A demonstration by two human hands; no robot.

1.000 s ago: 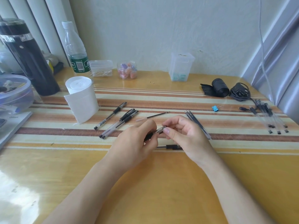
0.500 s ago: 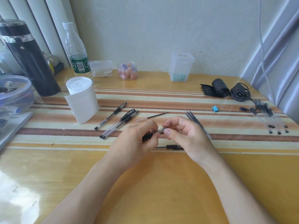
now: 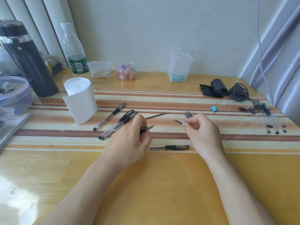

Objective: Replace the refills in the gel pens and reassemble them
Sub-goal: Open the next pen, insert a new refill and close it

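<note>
My left hand [image 3: 128, 142] grips a black-gripped gel pen [image 3: 146, 129] whose pointed tip sticks out to the right. My right hand [image 3: 203, 133] is a short way to the right and pinches a small pointed piece [image 3: 179, 121], apparently the pen's nose cone. A black pen cap [image 3: 175, 147] lies on the table between the hands. Three assembled pens [image 3: 118, 125] lie left of my left hand. A loose refill [image 3: 156, 115] lies behind the hands, and a bundle of refills [image 3: 187, 114] shows just above my right fingers, mostly hidden by them.
A tissue roll [image 3: 79, 98], black flask [image 3: 27, 62] and water bottle [image 3: 74, 51] stand at the back left. Clear tubs [image 3: 179, 67] line the wall. A blue binder clip [image 3: 214, 108], black roll [image 3: 218, 88], coiled cable [image 3: 238, 93] and several more pens [image 3: 267, 117] lie at the right.
The hands, which were joined on one pen, have drawn apart. My right hand has moved right with the small pointed piece; the pen stays in my left hand.
</note>
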